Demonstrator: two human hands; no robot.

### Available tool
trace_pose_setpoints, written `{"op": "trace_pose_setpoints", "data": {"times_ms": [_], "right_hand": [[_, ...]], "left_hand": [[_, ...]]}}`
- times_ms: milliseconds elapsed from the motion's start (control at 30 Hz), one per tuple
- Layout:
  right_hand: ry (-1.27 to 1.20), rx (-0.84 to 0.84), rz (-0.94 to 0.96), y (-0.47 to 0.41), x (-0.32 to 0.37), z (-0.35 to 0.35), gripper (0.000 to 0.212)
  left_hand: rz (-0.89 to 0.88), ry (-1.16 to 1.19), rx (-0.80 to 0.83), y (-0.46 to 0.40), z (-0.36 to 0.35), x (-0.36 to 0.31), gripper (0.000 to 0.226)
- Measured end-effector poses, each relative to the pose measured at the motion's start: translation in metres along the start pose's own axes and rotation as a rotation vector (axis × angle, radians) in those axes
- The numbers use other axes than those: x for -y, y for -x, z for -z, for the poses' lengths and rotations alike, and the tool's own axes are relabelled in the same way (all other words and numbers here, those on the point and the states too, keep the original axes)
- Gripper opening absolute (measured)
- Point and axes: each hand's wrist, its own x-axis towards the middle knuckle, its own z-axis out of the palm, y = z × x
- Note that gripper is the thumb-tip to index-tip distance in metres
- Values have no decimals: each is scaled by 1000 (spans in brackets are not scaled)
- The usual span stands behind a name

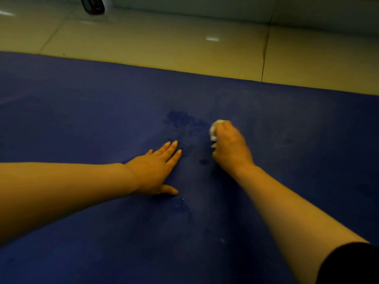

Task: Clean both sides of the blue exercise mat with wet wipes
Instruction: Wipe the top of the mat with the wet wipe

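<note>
blue exercise mat (82, 103) lay flat under both hands, spread wide across the floor and filling most of the view. right hand (230, 147) was down on it, fingers curled tight round a bunched white wet wipe (215, 130), knuckles up, the wad poking out past the fingertips on the far side and pressed to the mat. that balled grip looked chosen for scrubbing, putting weight through a small patch rather than a loose sheet that would skid. left hand (156, 171) sat just beside it, palm flat, fingers straight and close together, thumb out toward the body, holding nothing. it read as a brace, pinning the mat so it would not creep or ripple under the rubbing.

between the two hands and just beyond the left fingertips, dark wet patches (180, 119) showed on the blue, with a few small droplets (183, 198) nearer the body by the left thumb. so the wipe was working the damp zone right in front of the person, and the surface farther right of the right hand looked drier and dull.

out past the hands, the mat's far edge met pale glossy floor tiles (164, 44). beyond those, up and to the left, a dark blurred object (92, 5) stood at the frame's top, too smeared to name. judging by the small wetted area, this side seemed far from done, and the other side untouched.
</note>
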Motion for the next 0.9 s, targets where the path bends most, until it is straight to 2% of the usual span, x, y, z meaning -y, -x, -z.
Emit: {"op": "trace_pose_setpoints", "data": {"times_ms": [100,167,233,333,433,500,567,667,733,833,900], "right_hand": [[63,-234,-244,7,-39,26,28],[169,-285,-321,8,-34,21,27],[253,-203,-242,9,-4,0,31],[297,-81,57,20,37,-36,44],[212,1,75,21,22,-24,48],[191,-66,0,23,-6,-2,44],[184,-185,-162,25,-25,16,34],[246,-248,-361,28,-16,9,35],[192,-179,-302,32,16,-12,40],[149,-23,-14,57,58,-48,53],[188,12,47,72,56,-47,48]], "left_hand": [[-7,2,-11,0,-5,1,105],[-7,4,-15,0,-6,1,106],[3,4,-8,0,-5,-1,106],[17,-19,3,0,-1,-3,106],[11,-10,7,3,2,-2,106],[7,-8,9,4,2,-2,106],[22,-16,4,2,1,-4,106],[53,-12,7,-1,-1,-11,108],[63,-5,-1,-1,-3,-12,108],[58,22,-26,0,-5,-11,108],[56,31,-35,2,-7,-10,107]]}}
